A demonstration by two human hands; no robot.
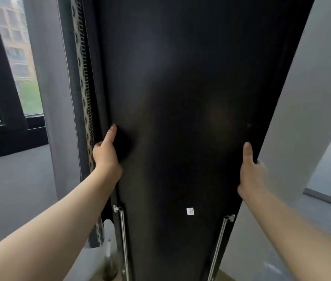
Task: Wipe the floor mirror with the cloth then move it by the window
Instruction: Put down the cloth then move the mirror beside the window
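Hands: both bare forearms reach forward and slightly up, one to each long side of the task item.
Left hand (105, 153): grips the left edge; thumb laid flat and pointing up on the back face, fingers wrapped round the edge and out of sight.
Right hand (250, 171): grips the right edge at a slightly lower height; thumb straight up along the panel, fingers hidden behind the edge.
Task item: tall rectangular black-backed floor mirror (180, 98), seen from the rear, held near upright just beside the dark-framed glass window (8, 67).
Surface: back panel is matte, dark and smooth, with faint dull sheen patches.
Fittings: two slim bright metal stay rods (124, 240), one near each lower side, each fixed by a small metal bracket.
Label: small white square sticker (190, 211) low on the panel; print too small to read.
Surroundings: pale grey fabric curtain (59, 118) with a patterned woven edge strip (84, 98), close against the mirror's left side; grey floor (8, 199) below.
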